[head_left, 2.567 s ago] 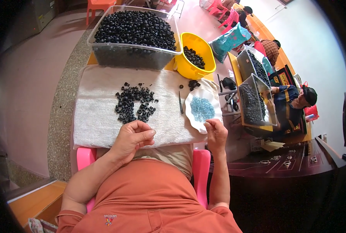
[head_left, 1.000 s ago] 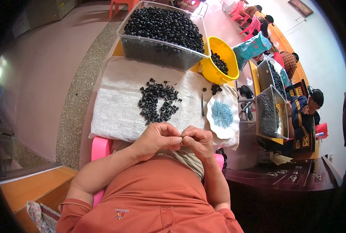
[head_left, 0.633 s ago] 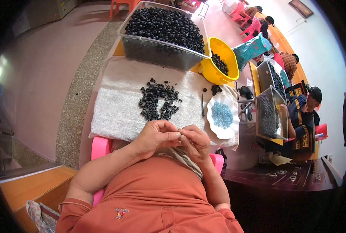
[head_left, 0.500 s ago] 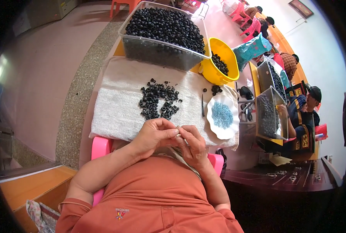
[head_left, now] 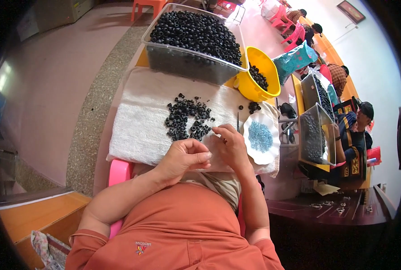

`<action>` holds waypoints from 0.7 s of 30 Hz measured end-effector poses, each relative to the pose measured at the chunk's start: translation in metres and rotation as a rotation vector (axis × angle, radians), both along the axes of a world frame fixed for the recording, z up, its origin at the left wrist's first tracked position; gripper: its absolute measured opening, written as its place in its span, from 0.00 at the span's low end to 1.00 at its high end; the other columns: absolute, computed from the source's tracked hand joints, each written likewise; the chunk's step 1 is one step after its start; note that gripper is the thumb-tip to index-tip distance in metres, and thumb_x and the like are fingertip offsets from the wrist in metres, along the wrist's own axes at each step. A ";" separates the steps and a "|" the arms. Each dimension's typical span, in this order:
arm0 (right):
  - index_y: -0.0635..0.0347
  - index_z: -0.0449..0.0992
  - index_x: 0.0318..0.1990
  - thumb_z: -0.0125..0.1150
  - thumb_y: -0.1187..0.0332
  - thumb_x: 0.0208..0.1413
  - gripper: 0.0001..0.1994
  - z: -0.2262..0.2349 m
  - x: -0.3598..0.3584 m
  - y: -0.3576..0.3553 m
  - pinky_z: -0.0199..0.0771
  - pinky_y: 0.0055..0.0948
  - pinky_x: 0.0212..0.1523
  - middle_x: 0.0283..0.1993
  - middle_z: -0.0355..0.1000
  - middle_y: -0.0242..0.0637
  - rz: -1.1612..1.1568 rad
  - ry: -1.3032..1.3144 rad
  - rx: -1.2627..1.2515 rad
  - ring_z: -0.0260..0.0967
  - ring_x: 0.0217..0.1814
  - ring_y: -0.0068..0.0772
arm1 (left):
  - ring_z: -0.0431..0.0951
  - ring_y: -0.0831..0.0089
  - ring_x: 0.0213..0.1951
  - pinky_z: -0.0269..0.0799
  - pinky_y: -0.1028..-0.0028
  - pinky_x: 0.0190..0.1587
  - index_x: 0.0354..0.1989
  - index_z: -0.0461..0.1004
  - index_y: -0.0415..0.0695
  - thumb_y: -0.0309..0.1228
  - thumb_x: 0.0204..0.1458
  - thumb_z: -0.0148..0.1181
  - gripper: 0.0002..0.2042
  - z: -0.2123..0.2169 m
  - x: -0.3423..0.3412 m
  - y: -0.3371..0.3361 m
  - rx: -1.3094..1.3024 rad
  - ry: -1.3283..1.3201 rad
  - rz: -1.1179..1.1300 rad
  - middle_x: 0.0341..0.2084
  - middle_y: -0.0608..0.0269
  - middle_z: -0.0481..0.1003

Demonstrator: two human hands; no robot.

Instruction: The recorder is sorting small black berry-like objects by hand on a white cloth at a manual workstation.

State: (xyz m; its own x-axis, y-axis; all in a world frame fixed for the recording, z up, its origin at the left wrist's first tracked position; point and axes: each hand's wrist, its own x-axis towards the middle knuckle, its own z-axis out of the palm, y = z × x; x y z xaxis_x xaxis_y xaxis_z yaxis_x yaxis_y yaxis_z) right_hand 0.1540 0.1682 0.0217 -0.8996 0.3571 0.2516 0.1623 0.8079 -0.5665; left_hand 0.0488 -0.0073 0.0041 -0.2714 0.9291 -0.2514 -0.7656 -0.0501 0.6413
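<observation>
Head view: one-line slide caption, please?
Two bare hands, left hand and right hand, meet over a white towel beside loose black beads.

Layout: towel [head_left: 137, 130] lying across the table edge, everything else sitting on or around it.

Small rings [head_left: 187, 119] sitting in a loose pile mid-towel. Clear bin [head_left: 191, 49] of rings standing behind the towel, bowl [head_left: 256, 74] just right of the bin. Plate [head_left: 261, 137] with beads lying on the towel's right end, thin tool [head_left: 238, 122] lying between pile and plate. Left hand [head_left: 182, 157] and right hand [head_left: 229, 144] hovering side by side at the towel's near edge, right one nearer the plate. Co-worker's trays [head_left: 315, 135] sitting further right.
</observation>
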 end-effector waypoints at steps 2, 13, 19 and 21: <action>0.63 0.78 0.45 0.61 0.77 0.50 0.13 0.005 -0.010 -0.003 0.74 0.34 0.40 0.43 0.74 0.43 -0.015 -0.055 0.057 0.74 0.39 0.45 | 0.79 0.75 0.33 0.81 0.73 0.42 0.36 0.74 0.40 0.22 0.54 0.62 0.04 0.001 -0.001 -0.001 0.006 0.003 -0.007 0.31 0.64 0.76; 0.62 0.79 0.40 0.65 0.69 0.49 0.11 0.000 -0.024 0.005 0.73 0.39 0.43 0.40 0.74 0.43 -0.017 -0.178 0.106 0.74 0.42 0.49 | 0.79 0.75 0.33 0.81 0.73 0.42 0.36 0.74 0.41 0.23 0.54 0.63 0.04 -0.001 -0.001 0.001 0.017 0.000 -0.012 0.31 0.64 0.77; 0.62 0.80 0.36 0.65 0.70 0.49 0.08 -0.004 -0.019 0.007 0.73 0.38 0.42 0.37 0.75 0.42 -0.038 -0.182 0.106 0.74 0.40 0.48 | 0.79 0.76 0.33 0.81 0.73 0.41 0.35 0.75 0.41 0.23 0.54 0.63 0.04 0.000 -0.001 0.000 0.003 -0.002 -0.008 0.31 0.64 0.77; 0.63 0.80 0.36 0.64 0.71 0.49 0.07 -0.002 -0.018 0.005 0.74 0.37 0.42 0.37 0.75 0.43 -0.051 -0.160 0.089 0.75 0.40 0.48 | 0.79 0.76 0.33 0.81 0.73 0.41 0.35 0.75 0.41 0.23 0.54 0.63 0.04 0.000 -0.001 0.000 0.002 -0.004 -0.003 0.31 0.64 0.77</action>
